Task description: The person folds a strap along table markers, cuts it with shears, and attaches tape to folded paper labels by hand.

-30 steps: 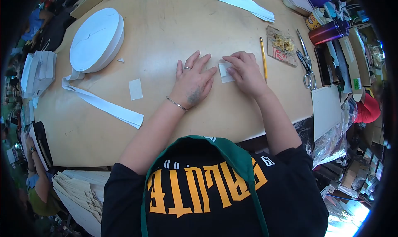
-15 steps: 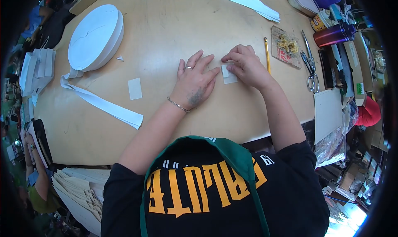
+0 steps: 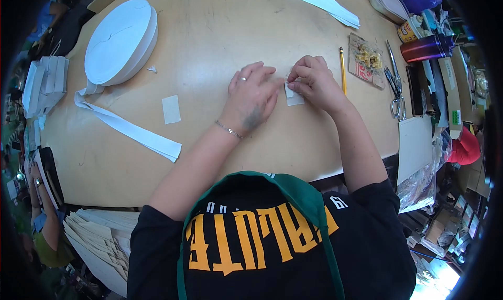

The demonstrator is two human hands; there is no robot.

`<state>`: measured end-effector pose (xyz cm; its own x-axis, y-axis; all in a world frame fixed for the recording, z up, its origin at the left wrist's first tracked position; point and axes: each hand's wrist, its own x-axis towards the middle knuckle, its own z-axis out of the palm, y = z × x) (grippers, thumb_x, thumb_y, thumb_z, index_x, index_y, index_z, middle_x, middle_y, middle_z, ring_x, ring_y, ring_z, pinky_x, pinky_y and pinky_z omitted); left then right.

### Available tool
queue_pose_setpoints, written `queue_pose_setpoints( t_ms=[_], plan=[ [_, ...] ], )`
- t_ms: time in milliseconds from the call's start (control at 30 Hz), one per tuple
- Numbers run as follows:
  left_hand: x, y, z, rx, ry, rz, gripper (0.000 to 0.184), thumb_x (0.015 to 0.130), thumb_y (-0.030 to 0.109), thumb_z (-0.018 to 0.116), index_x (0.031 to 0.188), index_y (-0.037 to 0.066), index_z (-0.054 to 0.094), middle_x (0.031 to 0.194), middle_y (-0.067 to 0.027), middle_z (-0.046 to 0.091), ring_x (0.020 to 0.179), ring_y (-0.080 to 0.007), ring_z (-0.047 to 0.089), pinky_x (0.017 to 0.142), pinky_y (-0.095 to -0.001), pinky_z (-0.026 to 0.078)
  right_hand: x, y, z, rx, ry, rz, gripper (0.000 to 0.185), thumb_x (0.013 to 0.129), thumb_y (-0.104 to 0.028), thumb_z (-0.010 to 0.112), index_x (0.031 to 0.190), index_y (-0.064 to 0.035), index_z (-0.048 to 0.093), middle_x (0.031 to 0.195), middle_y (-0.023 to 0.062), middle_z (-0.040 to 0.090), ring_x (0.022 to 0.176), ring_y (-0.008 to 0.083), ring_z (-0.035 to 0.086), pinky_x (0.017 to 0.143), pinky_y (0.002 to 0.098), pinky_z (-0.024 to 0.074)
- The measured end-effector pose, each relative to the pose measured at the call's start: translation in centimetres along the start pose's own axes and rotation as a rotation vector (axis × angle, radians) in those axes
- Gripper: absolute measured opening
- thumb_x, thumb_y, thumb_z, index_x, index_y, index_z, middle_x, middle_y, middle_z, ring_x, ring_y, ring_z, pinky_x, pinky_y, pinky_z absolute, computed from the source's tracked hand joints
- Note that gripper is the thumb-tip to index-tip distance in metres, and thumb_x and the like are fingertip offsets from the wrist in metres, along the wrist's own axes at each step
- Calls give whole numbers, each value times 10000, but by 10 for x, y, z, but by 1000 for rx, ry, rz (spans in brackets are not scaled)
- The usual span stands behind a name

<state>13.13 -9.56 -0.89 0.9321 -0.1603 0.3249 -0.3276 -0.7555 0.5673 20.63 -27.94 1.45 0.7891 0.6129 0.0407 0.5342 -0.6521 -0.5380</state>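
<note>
My right hand (image 3: 316, 85) pinches the upper edge of a small pale rectangular piece (image 3: 294, 97) on the table, its material unclear. A whiter layer shows along the upper left of that piece, partly hidden by my fingers. My left hand (image 3: 252, 94), with a ring and a bracelet, is just left of it. Its fingers are loosely bent and somewhat apart, with the tips near the piece blurred, and nothing shows in them. A similar pale rectangle (image 3: 171, 109) lies flat farther left.
A large roll of white band (image 3: 118, 43) trails its loose end (image 3: 136, 134) across the left side. At right lie a pencil (image 3: 343, 72), scissors (image 3: 396, 90) and a board with a yellowish lump (image 3: 368, 59). White strips (image 3: 325, 5) lie at the back; a bottle (image 3: 427, 48) is far right.
My left hand's fingers have drawn in from a flatter spread. The right hand keeps its pinch on the piece, whose upper edge now looks slightly lifted. The whole view has shifted a little.
</note>
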Motion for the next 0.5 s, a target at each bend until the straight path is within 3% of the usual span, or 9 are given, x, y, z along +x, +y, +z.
queue_pose_setpoints(
  t_ms=[133, 500],
  plan=[
    [25, -4, -3, -25, -100, -123, 93, 774, 178, 658, 857, 148, 688, 1120, -43, 546, 1101, -255, 473, 859, -419, 437, 1, 0, 3, -31, 40, -15, 89, 710, -137, 713, 781, -134, 659, 882, 1, 562, 909, 248, 490, 800, 359, 435],
    [30, -10, 0, -12, -136, -82, 58, 755, 217, 674, 799, 186, 697, 1161, -36, 532, 1180, -257, 408, 874, -449, 397, -12, -2, 13, -147, 277, -183, 103, 659, -121, 700, 749, -153, 661, 830, -32, 565, 883, 224, 499, 763, 356, 423]
  ],
)
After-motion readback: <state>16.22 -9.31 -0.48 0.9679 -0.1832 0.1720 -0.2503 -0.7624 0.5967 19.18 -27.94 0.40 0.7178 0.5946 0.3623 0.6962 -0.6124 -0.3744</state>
